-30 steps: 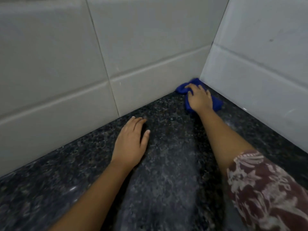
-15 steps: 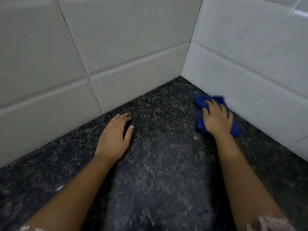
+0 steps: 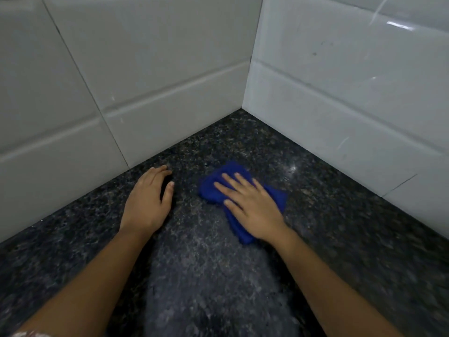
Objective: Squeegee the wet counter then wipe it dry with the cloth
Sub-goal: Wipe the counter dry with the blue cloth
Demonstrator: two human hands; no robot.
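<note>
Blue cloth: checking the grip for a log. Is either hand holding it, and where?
Right hand presses flat on the blue cloth's middle, not gripping; left hand holds nothing.

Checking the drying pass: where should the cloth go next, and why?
Probably slide the cloth toward the right wall. The right hand presses it flat mid-counter, and a shiny patch beside it looks possibly wet.

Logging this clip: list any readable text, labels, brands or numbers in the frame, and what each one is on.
None. No readable text anywhere in this view.
Cloth: plain blue, no tag or label showing.
Wall tiles: only scuffs, streaks and glare, no print.
Counter: speckled stone, no markings.
Left hand and right hand: bare, nothing written.
</note>
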